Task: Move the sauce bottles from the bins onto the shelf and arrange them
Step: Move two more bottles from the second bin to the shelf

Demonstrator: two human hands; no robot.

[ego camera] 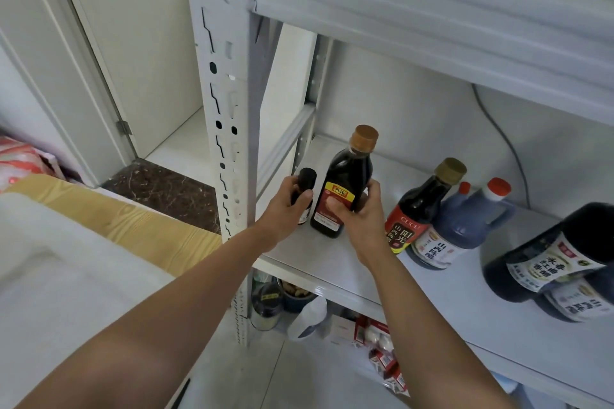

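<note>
At the left end of the shelf, near its front edge, the left grip is curled around a small black-capped bottle. Just to the right, almost touching it, the right grip is closed on the label of a tall dark bottle, thumb in front, bottle upright. Further right, a red-label bottle and a blue jug stand touching each other.

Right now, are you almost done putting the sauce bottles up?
Partly. The red-label bottle and blue jug already stand on the shelf. The left hand grips a small bottle, the right hand a tall bottle, at the shelf's end. How many remain isn't visible.
</note>
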